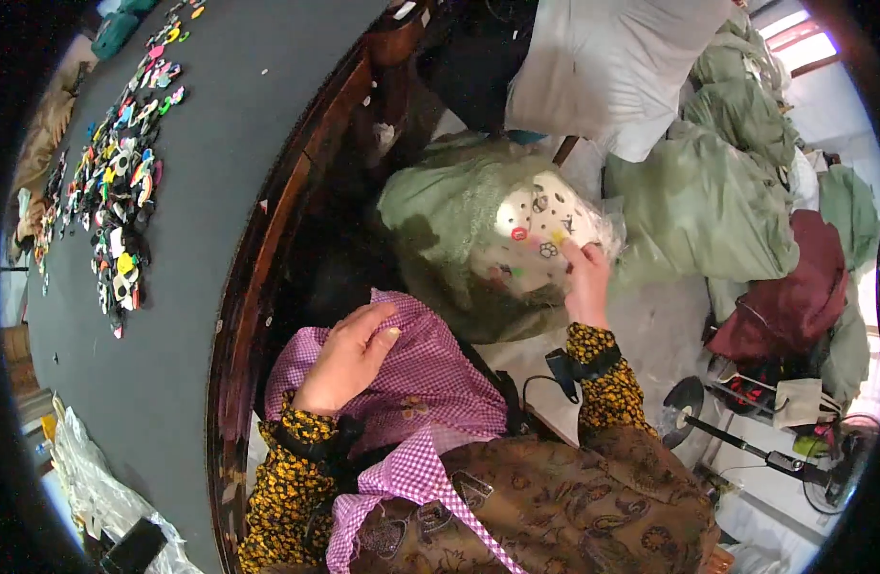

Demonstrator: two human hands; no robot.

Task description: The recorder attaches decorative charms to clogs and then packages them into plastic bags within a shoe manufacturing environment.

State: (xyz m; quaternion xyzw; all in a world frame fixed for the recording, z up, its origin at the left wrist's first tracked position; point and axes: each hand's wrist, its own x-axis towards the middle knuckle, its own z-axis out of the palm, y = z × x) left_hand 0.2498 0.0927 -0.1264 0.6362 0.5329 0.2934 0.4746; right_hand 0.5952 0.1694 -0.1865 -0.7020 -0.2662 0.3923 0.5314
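White perforated clogs point(531, 212) with colourful charms in their holes lie in clear plastic on a green mesh sack point(426, 206), straight ahead of me. My right hand point(589, 281) is closed at their right edge, thumb and fingers pinching the plastic or the clog's rim; which of the two is hard to see. Across my lap spreads a purple-and-white checked apron point(430, 354). On its left part rests my left hand point(349, 356), fingers stretched out and lying on the cloth, with nothing visible in it.
A dark grey table point(215, 124) with a raised wooden edge point(253, 277) stands at my left, bearing a long pile of small colourful charms point(120, 206). Green sacks point(698, 206) and a maroon sack point(794, 287) crowd the right. A fan point(832, 469) stands at lower right.
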